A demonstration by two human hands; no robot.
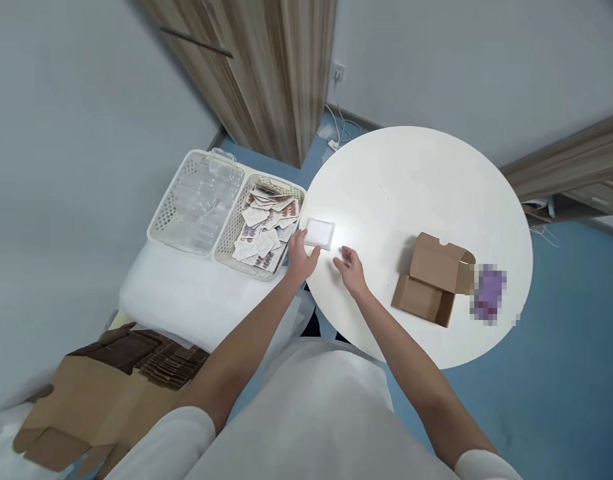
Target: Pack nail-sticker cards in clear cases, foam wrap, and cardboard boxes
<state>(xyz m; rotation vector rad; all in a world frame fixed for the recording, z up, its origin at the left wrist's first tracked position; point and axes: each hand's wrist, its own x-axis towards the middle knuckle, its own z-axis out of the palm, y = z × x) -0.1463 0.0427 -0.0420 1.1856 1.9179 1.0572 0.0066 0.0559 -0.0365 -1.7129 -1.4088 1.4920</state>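
Note:
My left hand [301,255] pinches the near edge of a small white square pad [320,233] that lies at the left rim of the round white table [416,173]. Just to its right, my right hand [351,268] rests on the tabletop with its fingers loosely spread, holding nothing, a short gap from the pad. An open brown cardboard box [433,279] sits on the table further right, its lid flap raised.
Left of the table stand two white baskets: one holds clear plastic pieces [199,200], the other printed cards [266,227]. A large carton of flat brown cardboard blanks [111,387] is at lower left. A blurred purple item [489,293] lies beside the box. A wooden cabinet [266,73] stands behind.

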